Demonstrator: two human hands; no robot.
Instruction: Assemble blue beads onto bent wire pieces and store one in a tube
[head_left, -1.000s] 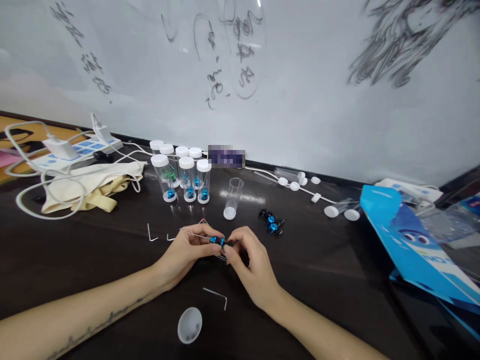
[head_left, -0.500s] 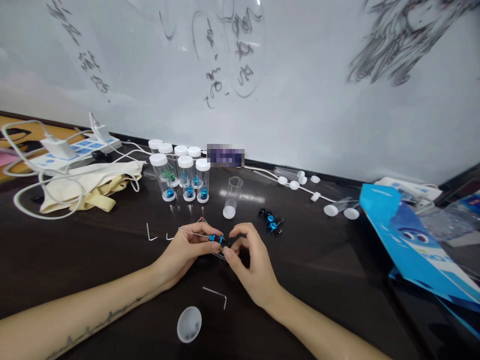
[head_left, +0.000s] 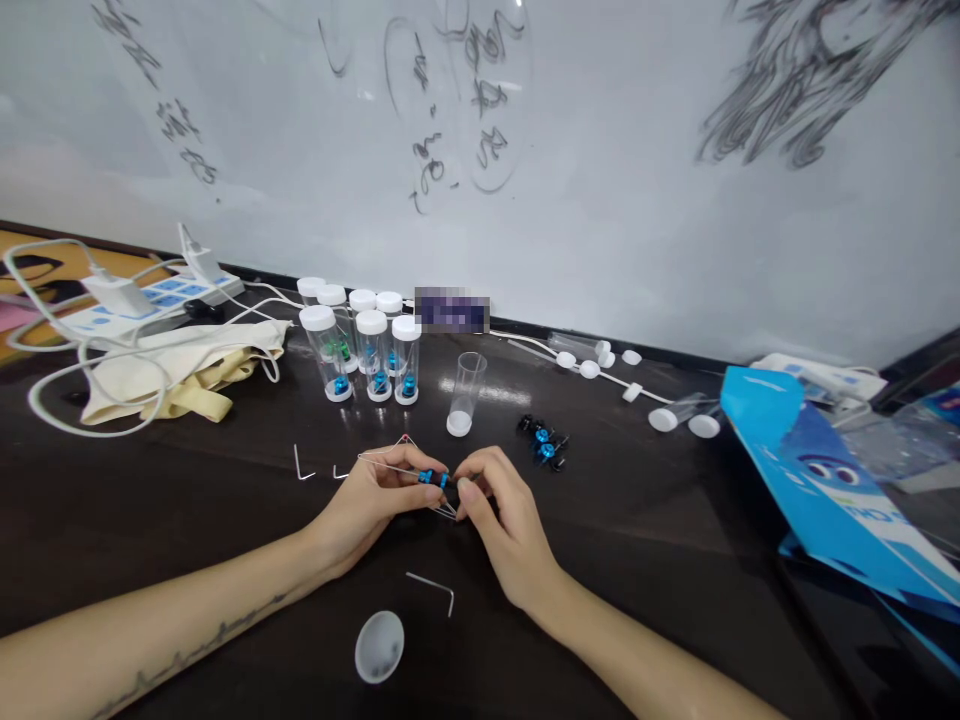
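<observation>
My left hand point(head_left: 367, 505) is closed around a small blue and black metal part point(head_left: 433, 479), pinching it between thumb and fingers. Thin pale wire-like pieces point(head_left: 386, 463) stick out around that hand, one with a red spot at its bend. At the part's right end, my right hand point(head_left: 510, 535) has thumb and forefinger pressed together; whatever is between them is hidden. Below the hands lies an L-shaped hex key point(head_left: 431, 581), near a small white cup point(head_left: 379, 648) with dark bits in it. Two smaller hex keys point(head_left: 300, 467) lie left of my left hand.
Several white-capped clear tubes point(head_left: 373, 355) stand at the back, holding blue or green parts. An uncapped tube point(head_left: 468, 390) stands right of them, near loose blue and black parts point(head_left: 546, 445). A blue package point(head_left: 817, 470), cloth bag point(head_left: 150, 370) and power strip point(head_left: 161, 295) flank the workspace.
My right hand's fingers have drawn together at the part's right end, with the forefinger curling down to the thumb. My left hand and the part it holds have barely shifted.
</observation>
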